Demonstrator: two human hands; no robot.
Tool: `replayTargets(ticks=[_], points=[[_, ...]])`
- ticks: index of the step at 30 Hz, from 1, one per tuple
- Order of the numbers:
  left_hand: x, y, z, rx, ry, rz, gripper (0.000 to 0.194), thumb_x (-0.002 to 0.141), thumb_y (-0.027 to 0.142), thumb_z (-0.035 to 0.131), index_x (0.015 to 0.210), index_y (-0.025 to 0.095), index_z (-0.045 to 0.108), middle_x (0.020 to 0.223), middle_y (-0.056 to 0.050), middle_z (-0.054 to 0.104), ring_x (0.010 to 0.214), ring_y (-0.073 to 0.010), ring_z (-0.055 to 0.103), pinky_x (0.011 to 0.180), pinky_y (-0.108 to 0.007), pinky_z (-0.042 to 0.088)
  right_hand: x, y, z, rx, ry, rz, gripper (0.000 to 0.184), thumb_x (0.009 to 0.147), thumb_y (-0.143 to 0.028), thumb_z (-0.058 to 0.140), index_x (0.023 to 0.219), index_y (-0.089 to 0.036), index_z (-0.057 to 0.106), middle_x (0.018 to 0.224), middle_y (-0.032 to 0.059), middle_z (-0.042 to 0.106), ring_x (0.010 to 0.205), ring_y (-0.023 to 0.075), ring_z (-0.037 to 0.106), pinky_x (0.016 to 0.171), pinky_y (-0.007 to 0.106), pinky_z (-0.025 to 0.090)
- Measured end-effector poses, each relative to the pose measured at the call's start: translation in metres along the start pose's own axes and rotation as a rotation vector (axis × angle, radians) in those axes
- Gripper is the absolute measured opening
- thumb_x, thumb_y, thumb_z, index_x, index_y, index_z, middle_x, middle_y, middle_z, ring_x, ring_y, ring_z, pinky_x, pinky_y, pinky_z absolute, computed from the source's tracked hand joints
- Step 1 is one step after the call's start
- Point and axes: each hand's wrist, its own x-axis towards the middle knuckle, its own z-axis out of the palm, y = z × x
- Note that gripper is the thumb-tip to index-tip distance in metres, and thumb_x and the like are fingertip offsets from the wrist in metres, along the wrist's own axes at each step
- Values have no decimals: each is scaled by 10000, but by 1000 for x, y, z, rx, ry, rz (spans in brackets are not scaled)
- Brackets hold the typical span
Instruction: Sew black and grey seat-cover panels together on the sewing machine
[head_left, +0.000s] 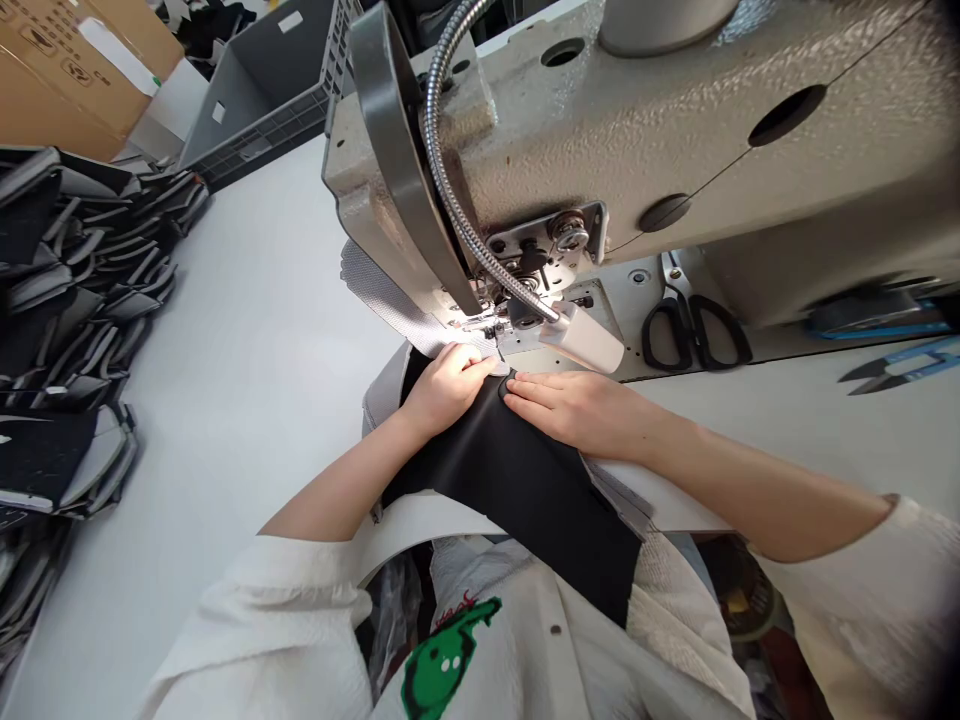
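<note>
A piece of black fabric (517,480) with grey mesh parts lies at the front of a sewing machine (525,150) and hangs over the table edge onto my lap. My left hand (448,388) has its fingers bent and pressed together on the fabric, beside a light grey mesh strip (394,300) that runs to the lit needle area. To the right, my right hand (574,408) lies with fingers stretched flat on the black fabric, fingertips at a small fold. Its thumb is hidden. Both hands are just in front of the presser foot (491,332).
A lamp head (581,338) on a flexible metal neck hangs close above my right hand. Black-handled scissors (690,320) and blue-handled snips (900,366) lie at right. Stacked fabric pieces (75,290), a grey crate (262,90) and a cardboard box (75,70) stand at left.
</note>
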Motion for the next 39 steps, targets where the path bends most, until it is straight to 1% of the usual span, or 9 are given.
replayTargets(ticks=[6,9,13,15,17,20,22,30,39], points=[[3,-24,8,-46,-6,-4,258,964,191,424,999,178,680,764,-31,553,738,-144,528,735,-275,497,1,0,10,-76,93,-30,348,935,-42,351,1148,-52,626,1200,145,637,1124,201,599,980,334,503],[3,-37,7,-21,-15,82,259,959,178,438,1066,199,673,848,-40,609,807,-146,576,783,-277,507,4,-3,14,-123,84,-32,346,920,-28,366,1146,-35,628,1209,169,627,1114,216,607,962,342,516],[5,-41,1,6,-32,210,255,940,148,473,1094,213,667,893,-39,648,859,-154,600,817,-287,506,10,-11,18,-195,74,-33,331,909,-28,389,1128,-12,635,1167,196,642,1097,249,618,948,364,522],[5,-41,1,-4,-32,193,226,939,174,486,1015,212,695,836,-33,644,810,-147,599,771,-271,512,12,-17,22,-221,67,-21,320,910,-41,401,1120,-4,639,1148,212,645,1085,270,623,933,382,528],[4,-41,3,-44,-39,124,227,941,217,488,941,214,715,808,-31,643,782,-141,599,745,-259,518,14,-22,26,-243,59,-4,315,911,-52,408,1116,0,641,1136,227,646,1072,285,629,913,398,536],[2,-46,9,-124,-74,21,239,932,230,489,925,221,729,875,-36,681,845,-148,618,796,-268,529,18,-30,32,-263,64,46,316,910,-58,410,1118,3,640,1145,243,636,1080,292,625,916,409,534],[2,-50,13,-166,-99,-2,243,919,203,493,935,227,734,910,-28,706,881,-152,631,846,-278,528,22,-34,35,-265,74,86,320,909,-60,412,1125,12,637,1159,255,625,1093,297,617,930,413,528],[11,-60,13,-258,-147,-10,249,916,197,495,935,231,740,970,-19,731,954,-164,662,927,-296,522,38,-43,40,-295,4,178,355,891,-28,398,1165,35,614,1176,277,605,1100,313,611,940,431,519],[11,-62,14,-319,-78,20,245,925,231,496,937,222,740,984,-42,720,982,-165,658,979,-309,503,42,-45,42,-357,-36,183,377,889,-35,382,1182,19,612,1180,256,613,1098,301,614,935,420,518]])
